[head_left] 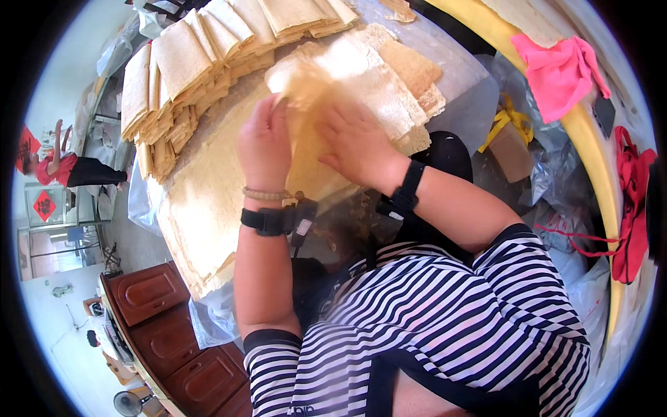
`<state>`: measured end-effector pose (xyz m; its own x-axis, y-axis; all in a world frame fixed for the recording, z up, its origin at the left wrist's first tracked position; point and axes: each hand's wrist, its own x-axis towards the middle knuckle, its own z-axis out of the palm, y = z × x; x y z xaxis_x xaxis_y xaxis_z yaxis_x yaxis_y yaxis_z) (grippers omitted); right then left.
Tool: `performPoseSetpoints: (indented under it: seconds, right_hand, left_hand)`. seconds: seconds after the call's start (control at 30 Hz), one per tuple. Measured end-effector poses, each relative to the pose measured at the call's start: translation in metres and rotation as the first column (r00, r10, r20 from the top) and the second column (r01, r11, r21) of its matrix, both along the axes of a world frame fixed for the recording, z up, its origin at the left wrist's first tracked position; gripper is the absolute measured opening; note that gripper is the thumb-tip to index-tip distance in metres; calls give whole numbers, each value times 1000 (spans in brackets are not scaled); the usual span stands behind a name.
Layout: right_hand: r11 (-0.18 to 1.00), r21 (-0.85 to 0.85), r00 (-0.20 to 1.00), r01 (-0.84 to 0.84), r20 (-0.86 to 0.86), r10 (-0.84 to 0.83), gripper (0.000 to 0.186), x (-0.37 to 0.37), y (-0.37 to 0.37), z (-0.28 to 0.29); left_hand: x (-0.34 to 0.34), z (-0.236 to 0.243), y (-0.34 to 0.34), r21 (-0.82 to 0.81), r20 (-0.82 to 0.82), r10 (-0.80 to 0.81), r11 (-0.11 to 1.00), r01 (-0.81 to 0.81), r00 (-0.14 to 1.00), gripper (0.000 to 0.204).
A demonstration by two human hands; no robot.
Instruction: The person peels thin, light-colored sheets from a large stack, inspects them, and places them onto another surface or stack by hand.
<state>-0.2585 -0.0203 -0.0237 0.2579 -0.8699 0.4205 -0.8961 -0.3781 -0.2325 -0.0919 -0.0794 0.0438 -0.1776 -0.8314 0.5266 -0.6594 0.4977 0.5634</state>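
Observation:
My left hand [265, 135] has its fingers closed on a thin tan sheet [308, 87], blurred by motion near the middle of the work surface. My right hand [354, 142] lies against that sheet's right side, fingers apart and slightly smeared. Beneath both hands is a broad, flat pile of pale yellow, papery sheets [194, 208]. Behind and left, folded sheets [187, 59] are heaped in overlapping bundles. Behind my right hand lie lighter, ragged-edged square sheets [375, 62]. Dark straps circle both my wrists.
At right are a yellow rim [583, 142], pink cloth [556, 73], dark phone [604, 117], red straps [629, 208] and cardboard box [511, 154] with plastic wrapping. Two other people [66, 167] [104, 340] are at far left, with wooden cabinets [153, 323] and a fan [128, 403].

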Motion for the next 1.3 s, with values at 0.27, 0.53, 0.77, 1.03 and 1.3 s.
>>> performPoseSetpoints:
  seconds: [0.27, 0.53, 0.77, 1.03, 1.3]
  right_hand:
    - [992, 123, 999, -2, 35, -3, 54, 4, -5, 8]
    - [999, -49, 999, -9, -49, 6, 62, 12, -49, 6]
    - [989, 142, 988, 43, 139, -63, 58, 9, -73, 27]
    - [500, 226, -183, -836, 745, -642, 65, -25, -23, 37]
    - [672, 266, -341, -691, 700, -628, 49, -72, -5, 7]
  left_hand:
    - [60, 60, 3, 15, -595, 103, 993, -117, 797, 17]
    - [51, 31, 47, -8, -98, 80, 997, -81, 992, 27]
    - [68, 48, 62, 73, -845, 130, 989, -128, 520, 8]
    - [16, -18, 91, -28, -170, -384, 922, 385, 908, 35]
    - [20, -44, 103, 103, 17, -246, 964, 243, 969, 82]
